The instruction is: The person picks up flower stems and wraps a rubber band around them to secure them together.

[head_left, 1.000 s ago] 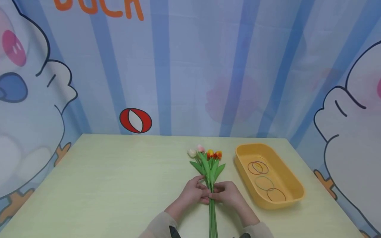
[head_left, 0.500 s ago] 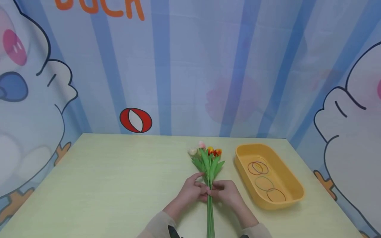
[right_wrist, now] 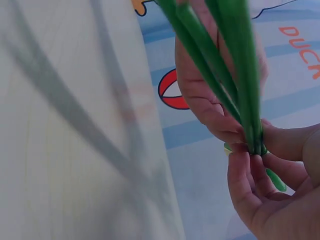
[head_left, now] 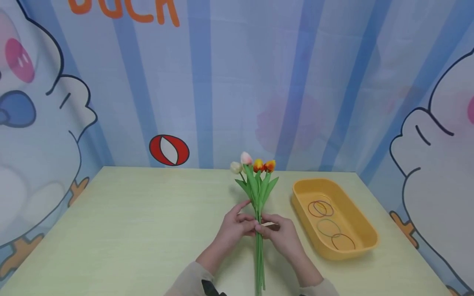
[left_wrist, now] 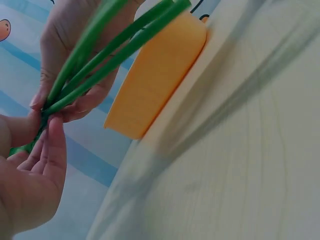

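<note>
A bunch of several tulips (head_left: 255, 185), white, pink and yellow-orange with green leaves, stands between my hands in the head view, blooms away from me. My left hand (head_left: 230, 226) pinches the stems from the left, its index finger stretched up towards the leaves. From the right, my right hand (head_left: 284, 235) pinches the same spot, thumb and fingertips close to the left hand's. Both wrist views show the green stems (left_wrist: 120, 57) gathered tightly at the fingertips and fanning apart at their cut ends. Shadows on the table suggest the bunch is held above it.
A yellow tray (head_left: 355, 218) stands on the table right of my right hand. Several coloured rubber bands (head_left: 328, 227) lie in it. The pale table (head_left: 140, 222) ends at a printed blue curtain (head_left: 237, 82) behind.
Both hands have moved slightly forward and up with the tulips. The blooms now reach past the table's back edge in view, and the stem ends have come into sight. The tray has stayed put.
</note>
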`<state>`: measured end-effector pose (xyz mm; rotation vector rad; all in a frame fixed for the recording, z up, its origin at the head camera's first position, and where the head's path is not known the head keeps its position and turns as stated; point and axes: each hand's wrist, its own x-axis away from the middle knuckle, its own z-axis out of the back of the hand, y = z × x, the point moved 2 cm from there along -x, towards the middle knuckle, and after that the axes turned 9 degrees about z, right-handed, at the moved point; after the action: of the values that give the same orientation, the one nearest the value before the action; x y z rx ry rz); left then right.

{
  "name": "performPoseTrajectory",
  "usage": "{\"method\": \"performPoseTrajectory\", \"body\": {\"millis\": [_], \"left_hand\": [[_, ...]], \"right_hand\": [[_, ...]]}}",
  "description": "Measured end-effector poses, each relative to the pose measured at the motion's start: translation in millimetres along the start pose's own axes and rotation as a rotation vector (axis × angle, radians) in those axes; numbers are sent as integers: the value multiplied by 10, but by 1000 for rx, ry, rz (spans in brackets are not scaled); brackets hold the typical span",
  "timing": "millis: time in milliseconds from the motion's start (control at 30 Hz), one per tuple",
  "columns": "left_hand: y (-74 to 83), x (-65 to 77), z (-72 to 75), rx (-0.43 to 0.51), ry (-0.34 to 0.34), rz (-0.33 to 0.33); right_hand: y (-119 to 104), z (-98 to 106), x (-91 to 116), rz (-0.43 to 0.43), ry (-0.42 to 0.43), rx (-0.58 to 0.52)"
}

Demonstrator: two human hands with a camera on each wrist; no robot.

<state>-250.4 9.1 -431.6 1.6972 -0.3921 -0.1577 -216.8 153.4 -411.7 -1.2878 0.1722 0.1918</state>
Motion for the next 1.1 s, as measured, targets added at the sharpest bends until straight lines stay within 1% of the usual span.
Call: {"method": "performPoseTrajectory", "body": {"millis": [100,233,333,500,600,733,833,933,1100], "left_hand": [[19,27,10,13,6,-35],[17,54,18,10,50,-77],[14,69,24,2,89,-98],[21,93,31,-7,131,-121],[31,108,29,0,143,-128],[58,132,21,23,152,-132],[81,143,16,34,153,-127],[103,145,22,37,141,-112],[134,131,69,37,58,-75]], "right_hand": [[-34,-23,8,-5,8,-29],[-57,-44,21,-1,1,-78],[-67,-60,32,0,-25,-127],[-66,-89,41,-4,-67,-184],[-53,-110,45,-7,-53,-205],[-46,-143,62,4,-13,-215],[-53,-161,81,29,16,-210],[-62,-172,91,37,44,-229],[-84,-183,101,37,74,-273]]}}
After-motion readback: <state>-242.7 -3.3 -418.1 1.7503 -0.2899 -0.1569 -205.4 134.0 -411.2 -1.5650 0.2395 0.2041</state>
